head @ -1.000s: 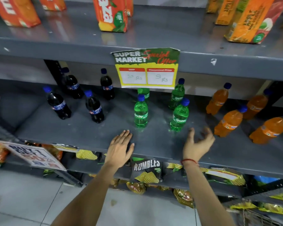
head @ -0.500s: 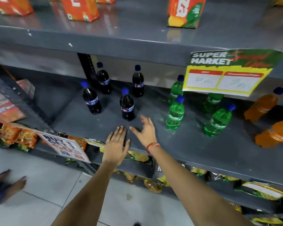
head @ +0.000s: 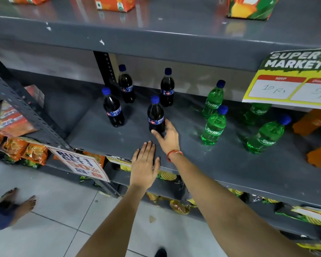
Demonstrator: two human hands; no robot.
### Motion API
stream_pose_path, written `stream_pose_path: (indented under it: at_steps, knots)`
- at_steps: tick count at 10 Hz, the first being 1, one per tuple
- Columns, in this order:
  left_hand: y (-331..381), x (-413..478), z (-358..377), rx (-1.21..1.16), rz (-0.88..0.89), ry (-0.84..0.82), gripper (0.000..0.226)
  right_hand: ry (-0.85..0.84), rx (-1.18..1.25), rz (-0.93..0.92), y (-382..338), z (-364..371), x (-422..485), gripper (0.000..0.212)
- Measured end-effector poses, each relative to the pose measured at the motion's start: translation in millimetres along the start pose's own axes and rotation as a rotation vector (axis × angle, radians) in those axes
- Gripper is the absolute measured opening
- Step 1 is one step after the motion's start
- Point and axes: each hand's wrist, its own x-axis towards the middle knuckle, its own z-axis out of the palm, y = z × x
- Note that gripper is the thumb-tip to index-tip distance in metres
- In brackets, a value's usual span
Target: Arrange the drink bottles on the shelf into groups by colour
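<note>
Several dark cola bottles with blue caps stand at the left of the grey shelf. My right hand grips the base of the front cola bottle, thumb on its left and fingers on its right. The other colas stand behind it. My left hand lies flat and open on the shelf's front edge, just left of the right wrist. Green Sprite bottles stand to the right. Orange bottles are cut off at the far right.
A yellow price sign hangs from the upper shelf and hides part of a green bottle. Juice cartons stand above. A perforated post rises behind the colas. Snack bags and a promo card sit below. Another person's feet are at the lower left.
The view has swung left along the shelf. My right hand moved from the green bottles to the colas and closed on the front cola bottle. My left hand stayed on the shelf edge.
</note>
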Motion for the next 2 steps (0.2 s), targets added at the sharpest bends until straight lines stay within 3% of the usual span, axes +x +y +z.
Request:
stream_pose_path:
  at_steps: [2]
  knots:
    - [-1.5,2.1,2.7,-0.019,0.003,-0.005,0.053,0.069,0.013,-0.057,0.2,-15.8,-18.4,0.049]
